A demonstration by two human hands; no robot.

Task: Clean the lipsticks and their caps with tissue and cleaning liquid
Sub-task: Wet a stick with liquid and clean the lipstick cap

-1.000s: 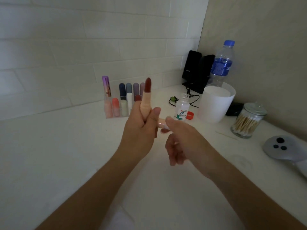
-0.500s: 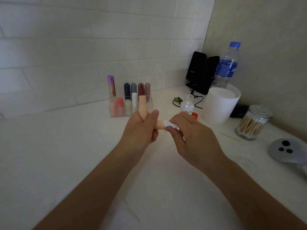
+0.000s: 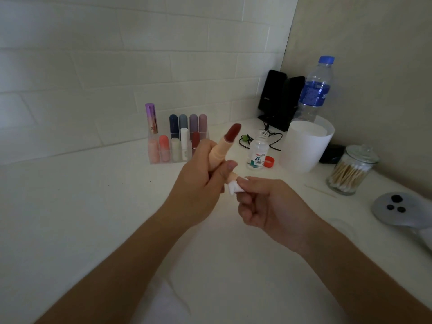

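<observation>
Broadly, from my remote feed: white surface point(image 3: 70, 218) running to a tiled wall, corner at right. Largest items sit back right: a white round tub point(image 3: 306, 146), a clear water bottle point(image 3: 314, 90) with a blue cap and label behind it, and two black speakers point(image 3: 280, 99) against the wall, cable trailing forward. A grey controller point(image 3: 397, 208) lies at the right edge. A glass jar of cotton swabs point(image 3: 350, 173) stands near it, lid on.

Mid-field: a clear organiser point(image 3: 174, 141) holds capped lipsticks in rows, with a tall purple tube at its left end.

Both arms reach in from below. Left hand point(image 3: 198, 181) is closed around an open lipstick point(image 3: 222, 148): peach barrel tilted up and to the right, dark red bullet exposed at top, thumb pressed along the barrel. It is held above the surface, in front of the organiser. Right hand point(image 3: 268, 206) sits just beside the left, fingertips pinched on a small folded white tissue point(image 3: 235, 188). The tissue touches a peach piece poking out below the left thumb; I cannot tell whether that is the barrel's base or a separate cap.

Small items: the cleaning liquid bottle point(image 3: 258, 153), clear, uncapped, upright between the hands and the tub. Its red cap point(image 3: 269, 161) lies just beside it on the surface. A thin wooden stick point(image 3: 320, 190) lies in front of the jar.
</observation>
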